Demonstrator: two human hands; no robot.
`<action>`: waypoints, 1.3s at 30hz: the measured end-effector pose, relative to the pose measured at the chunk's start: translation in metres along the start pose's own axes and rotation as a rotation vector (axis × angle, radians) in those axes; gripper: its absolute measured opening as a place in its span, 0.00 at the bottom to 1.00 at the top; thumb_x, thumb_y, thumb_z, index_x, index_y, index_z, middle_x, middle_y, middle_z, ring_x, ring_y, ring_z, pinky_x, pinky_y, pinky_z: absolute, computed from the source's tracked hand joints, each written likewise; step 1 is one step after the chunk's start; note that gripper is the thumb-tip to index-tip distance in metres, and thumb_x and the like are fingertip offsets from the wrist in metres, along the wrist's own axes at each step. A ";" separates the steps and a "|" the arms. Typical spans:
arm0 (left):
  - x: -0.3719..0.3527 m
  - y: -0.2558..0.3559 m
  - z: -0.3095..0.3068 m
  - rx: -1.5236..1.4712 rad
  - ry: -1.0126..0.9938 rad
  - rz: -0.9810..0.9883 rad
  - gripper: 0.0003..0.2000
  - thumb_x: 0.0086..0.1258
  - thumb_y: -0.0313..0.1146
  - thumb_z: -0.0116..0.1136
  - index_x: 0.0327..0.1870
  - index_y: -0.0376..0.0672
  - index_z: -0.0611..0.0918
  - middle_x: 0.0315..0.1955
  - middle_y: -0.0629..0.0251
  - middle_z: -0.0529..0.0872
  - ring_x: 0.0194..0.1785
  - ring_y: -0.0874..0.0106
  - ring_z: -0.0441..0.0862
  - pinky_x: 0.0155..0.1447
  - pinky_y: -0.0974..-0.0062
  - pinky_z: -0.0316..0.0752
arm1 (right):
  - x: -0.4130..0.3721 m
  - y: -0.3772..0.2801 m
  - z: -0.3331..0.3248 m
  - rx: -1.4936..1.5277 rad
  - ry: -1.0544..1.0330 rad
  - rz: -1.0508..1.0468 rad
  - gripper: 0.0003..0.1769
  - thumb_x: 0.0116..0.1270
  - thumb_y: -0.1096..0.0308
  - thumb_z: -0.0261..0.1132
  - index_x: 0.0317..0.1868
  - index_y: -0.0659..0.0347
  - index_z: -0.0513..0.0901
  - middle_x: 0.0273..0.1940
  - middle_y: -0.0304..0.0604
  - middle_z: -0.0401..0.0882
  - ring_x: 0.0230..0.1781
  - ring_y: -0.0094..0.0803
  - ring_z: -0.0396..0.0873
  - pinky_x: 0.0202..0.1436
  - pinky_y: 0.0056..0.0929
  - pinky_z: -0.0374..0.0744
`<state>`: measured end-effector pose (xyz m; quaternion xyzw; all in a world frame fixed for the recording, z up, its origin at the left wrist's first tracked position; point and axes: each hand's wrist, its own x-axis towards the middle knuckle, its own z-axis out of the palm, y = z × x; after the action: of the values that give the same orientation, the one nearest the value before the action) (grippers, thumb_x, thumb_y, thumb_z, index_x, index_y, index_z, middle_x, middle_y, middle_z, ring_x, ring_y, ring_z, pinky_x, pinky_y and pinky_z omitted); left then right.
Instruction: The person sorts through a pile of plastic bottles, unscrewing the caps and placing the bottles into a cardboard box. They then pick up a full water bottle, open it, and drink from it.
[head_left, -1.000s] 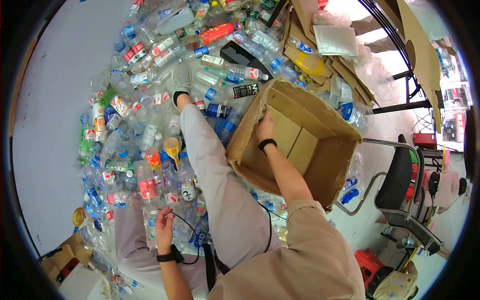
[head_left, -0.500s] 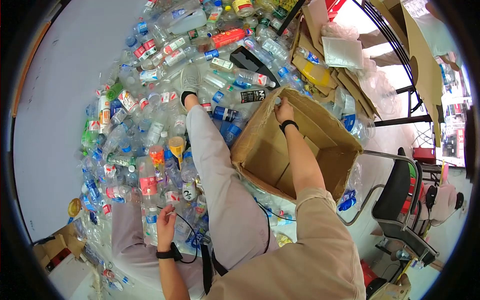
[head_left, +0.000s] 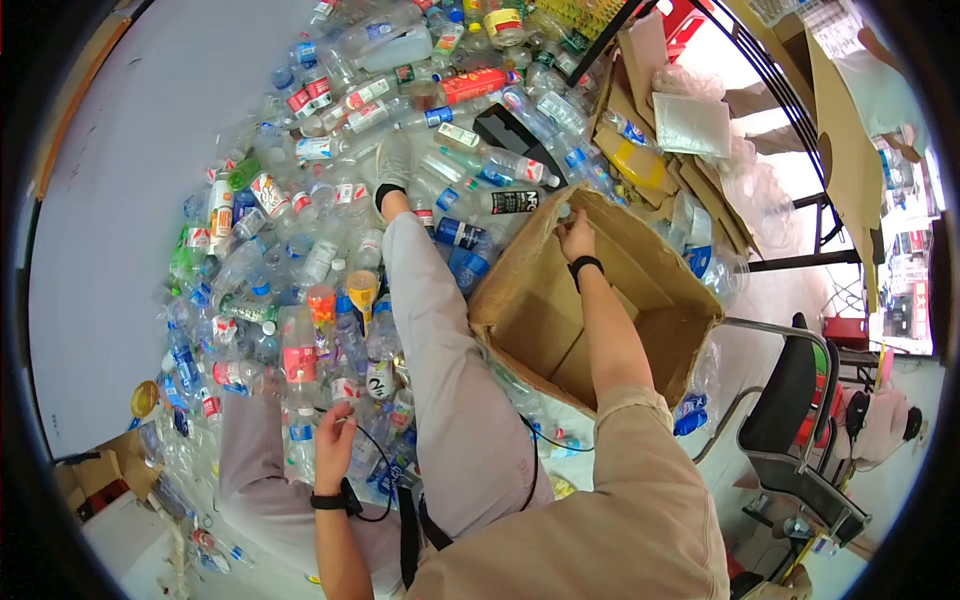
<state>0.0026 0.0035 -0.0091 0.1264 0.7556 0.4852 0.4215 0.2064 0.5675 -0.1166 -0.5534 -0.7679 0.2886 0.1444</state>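
Our right hand [head_left: 577, 238], fingers curled, grips the cardboard box [head_left: 535, 320] at its far rim (nothing in it yet); left hand [head_left: 335, 448] rests on the floor bottles [head_left: 300, 260], grip unclear.

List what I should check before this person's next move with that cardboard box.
1. Right hand grip on the cardboard box: ok, fingers close on the far rim.
2. Box inside free of clutter: ok, the visible bottom is bare.
3. Left hand holding anything: cannot tell; it rests on the bottles beside the leg.
4. Black cable by the left wrist out of the way: cannot tell.
5. Room around the box: not ok; bottles crowd one side and a chair stands at the other.
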 end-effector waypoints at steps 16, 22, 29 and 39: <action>-0.007 -0.001 0.009 0.123 0.056 0.120 0.19 0.69 0.34 0.61 0.59 0.37 0.78 0.48 0.56 0.86 0.45 0.67 0.85 0.50 0.71 0.79 | -0.198 -0.193 -0.060 0.531 -0.255 -0.167 0.19 0.66 0.65 0.67 0.54 0.60 0.76 0.28 0.37 0.78 0.25 0.23 0.75 0.28 0.24 0.73; -0.017 0.009 0.007 0.153 0.088 0.200 0.20 0.67 0.35 0.62 0.58 0.37 0.78 0.46 0.56 0.86 0.39 0.68 0.85 0.44 0.70 0.79 | -0.305 -0.255 0.085 -0.297 -0.485 -0.590 0.30 0.61 0.58 0.69 0.61 0.56 0.70 0.54 0.58 0.73 0.37 0.51 0.83 0.40 0.43 0.83; -0.026 0.008 -0.005 0.057 0.155 0.215 0.21 0.67 0.37 0.61 0.58 0.35 0.78 0.48 0.54 0.86 0.40 0.66 0.86 0.44 0.69 0.80 | -0.291 -0.252 0.161 -0.631 -0.401 -0.640 0.24 0.59 0.63 0.66 0.56 0.55 0.72 0.51 0.57 0.71 0.36 0.49 0.83 0.35 0.49 0.82; -0.024 0.050 0.012 -0.306 0.060 0.164 0.24 0.71 0.37 0.61 0.62 0.32 0.72 0.49 0.60 0.83 0.50 0.73 0.82 0.53 0.73 0.77 | -0.375 -0.262 -0.019 0.275 -0.301 -0.608 0.37 0.48 0.67 0.78 0.58 0.59 0.68 0.56 0.47 0.70 0.46 0.41 0.77 0.44 0.38 0.79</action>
<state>0.0154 0.0212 0.0430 0.1075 0.6724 0.6308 0.3721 0.1458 0.1651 0.0927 -0.2263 -0.8639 0.4115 0.1819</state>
